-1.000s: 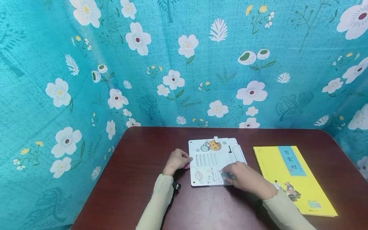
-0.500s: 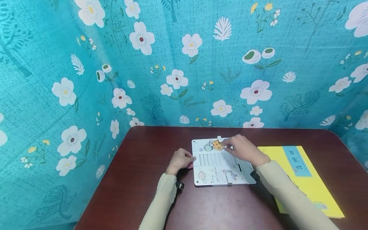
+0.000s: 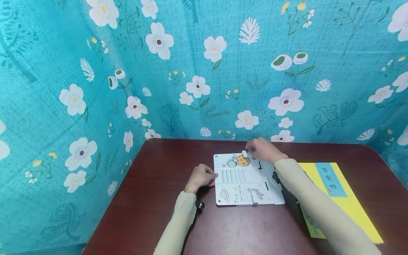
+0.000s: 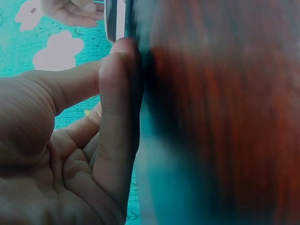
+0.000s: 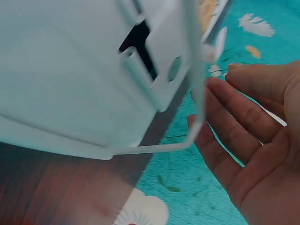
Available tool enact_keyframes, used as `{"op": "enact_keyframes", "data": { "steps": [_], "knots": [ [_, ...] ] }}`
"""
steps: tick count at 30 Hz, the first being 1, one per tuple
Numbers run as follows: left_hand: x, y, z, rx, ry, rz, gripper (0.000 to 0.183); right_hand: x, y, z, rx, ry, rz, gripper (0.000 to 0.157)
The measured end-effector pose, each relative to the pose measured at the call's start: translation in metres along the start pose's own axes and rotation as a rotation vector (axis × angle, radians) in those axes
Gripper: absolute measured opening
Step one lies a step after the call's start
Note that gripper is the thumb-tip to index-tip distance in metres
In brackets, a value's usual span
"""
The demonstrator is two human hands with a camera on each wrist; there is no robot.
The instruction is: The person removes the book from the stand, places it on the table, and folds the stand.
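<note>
A white book stand (image 3: 251, 177) with a planet, an astronaut and "Tiny universe" printed on it lies flat on the table. My left hand (image 3: 200, 177) pinches its left edge between thumb and fingers; the left wrist view shows the fingertips at the thin edge of the stand (image 4: 121, 21). Beyond the far edge, my right hand (image 3: 262, 149) hovers beside a small white page clip (image 3: 244, 154). In the right wrist view its fingers are loosely bent, thumb tip just below the clip (image 5: 216, 47), with nothing between them. A second clip (image 3: 254, 200) stands at the near edge.
A yellow book (image 3: 347, 205) with a blue title panel lies right of the stand, partly covered by my right sleeve. The dark red table (image 3: 159, 177) ends at a turquoise floral curtain (image 3: 197, 117). A white frame (image 5: 199, 93) rises from the stand's right side.
My right hand has gone from the near clip, across the stand, to beside the far clip at the back edge. The left hand keeps its hold on the left edge.
</note>
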State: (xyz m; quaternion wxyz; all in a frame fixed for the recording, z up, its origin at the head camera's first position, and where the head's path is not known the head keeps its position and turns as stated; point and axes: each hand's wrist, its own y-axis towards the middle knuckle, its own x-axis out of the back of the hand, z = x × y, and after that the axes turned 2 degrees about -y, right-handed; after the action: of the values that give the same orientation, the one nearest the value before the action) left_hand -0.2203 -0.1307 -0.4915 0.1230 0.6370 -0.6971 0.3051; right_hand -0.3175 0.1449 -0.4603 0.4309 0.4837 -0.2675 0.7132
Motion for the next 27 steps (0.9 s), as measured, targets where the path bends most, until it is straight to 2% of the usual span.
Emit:
{"op": "enact_keyframes", "data": {
  "steps": [3,9,17,27],
  "knots": [
    [0.0,0.0,0.0,-0.001,-0.007,0.006,0.017,-0.002,0.007,-0.005,-0.025,0.001,0.029,0.028],
    [0.001,0.0,0.0,-0.004,-0.004,0.011,0.015,-0.008,0.019,-0.011,-0.023,0.008,0.099,0.023],
    [0.003,0.0,0.0,0.032,-0.102,0.081,0.016,-0.01,0.023,-0.01,-0.004,0.0,0.1,0.021],
    [0.002,0.003,0.0,0.034,-0.11,0.083,0.015,-0.011,0.02,-0.009,-0.058,0.027,0.098,0.026]
  ]
}}
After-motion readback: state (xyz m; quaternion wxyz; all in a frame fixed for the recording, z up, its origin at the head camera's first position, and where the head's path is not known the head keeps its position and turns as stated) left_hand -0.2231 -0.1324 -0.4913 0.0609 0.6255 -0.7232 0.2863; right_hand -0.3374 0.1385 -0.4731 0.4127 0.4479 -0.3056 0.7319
